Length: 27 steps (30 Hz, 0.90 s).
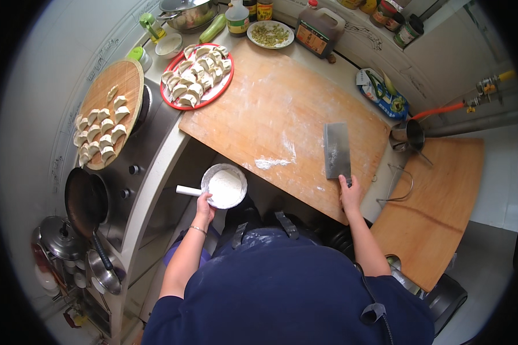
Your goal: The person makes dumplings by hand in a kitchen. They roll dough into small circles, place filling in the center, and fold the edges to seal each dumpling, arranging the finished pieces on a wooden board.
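My left hand [205, 209] holds a round bowl [205, 176] by its side, off the near edge of the wooden board. White flour [225, 188] fills much of the bowl. A short white rod [188, 190] sticks out leftward beside my fingers; whether it is the bowl's handle or a separate piece, I cannot tell. At the board's right side my right hand [351, 195] grips the dark handle of a cleaver [337, 148]. The broad steel blade is dusted with flour and points away from me over the wooden board [250, 108]. Flour patches [273, 162] mark the board.
Raw dumplings cover a red-rimmed tray [164, 98] and lie on a round bamboo board [129, 79] over the stove. A wok [80, 202] hangs at the left. Behind the board stand a plate of chopped greens [270, 34] and a brown jug [319, 32].
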### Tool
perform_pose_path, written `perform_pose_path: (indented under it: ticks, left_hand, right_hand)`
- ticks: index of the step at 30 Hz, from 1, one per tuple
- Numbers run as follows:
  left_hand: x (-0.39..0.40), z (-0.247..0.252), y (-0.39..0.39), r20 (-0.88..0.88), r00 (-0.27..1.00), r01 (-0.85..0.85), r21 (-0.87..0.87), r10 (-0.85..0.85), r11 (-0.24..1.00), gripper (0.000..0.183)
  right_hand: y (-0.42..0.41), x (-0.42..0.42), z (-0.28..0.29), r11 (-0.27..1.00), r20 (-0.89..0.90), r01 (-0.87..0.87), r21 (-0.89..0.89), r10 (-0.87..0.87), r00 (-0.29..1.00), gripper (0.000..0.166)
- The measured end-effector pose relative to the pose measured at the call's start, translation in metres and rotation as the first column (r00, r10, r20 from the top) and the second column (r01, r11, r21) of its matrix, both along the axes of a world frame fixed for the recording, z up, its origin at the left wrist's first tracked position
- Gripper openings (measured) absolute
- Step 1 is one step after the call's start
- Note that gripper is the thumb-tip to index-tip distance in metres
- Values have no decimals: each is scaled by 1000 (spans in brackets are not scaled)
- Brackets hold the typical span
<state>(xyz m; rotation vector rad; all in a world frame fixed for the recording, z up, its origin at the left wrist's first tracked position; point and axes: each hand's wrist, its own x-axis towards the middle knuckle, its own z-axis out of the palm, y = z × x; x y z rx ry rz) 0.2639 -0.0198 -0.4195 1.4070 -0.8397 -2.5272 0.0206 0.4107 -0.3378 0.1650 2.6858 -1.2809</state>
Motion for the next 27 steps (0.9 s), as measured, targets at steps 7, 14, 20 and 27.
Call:
perform_pose_path:
  ticks: [7, 14, 20, 27]
  left_hand:
    - [-27, -6, 22, 24, 1000, -14, -5, 15, 1000, 48]
    - [-42, 2, 28, -51, 998, -23, -21, 22, 1000, 52]
    - [-45, 8, 26, -83, 996, -23, -7, 22, 1000, 52]
    - [-45, 9, 16, -50, 997, -54, -3, 54, 999, 49]
  right_hand:
    - [-78, 20, 23, 984, 80, -66, 166, 53, 995, 37]
    - [-152, 50, 38, 945, 52, -261, 195, 256, 965, 38]
    - [-192, 71, 43, 892, 28, -417, 173, 419, 908, 32]
    - [-200, 66, 60, 842, -56, -531, 91, 537, 842, 27]
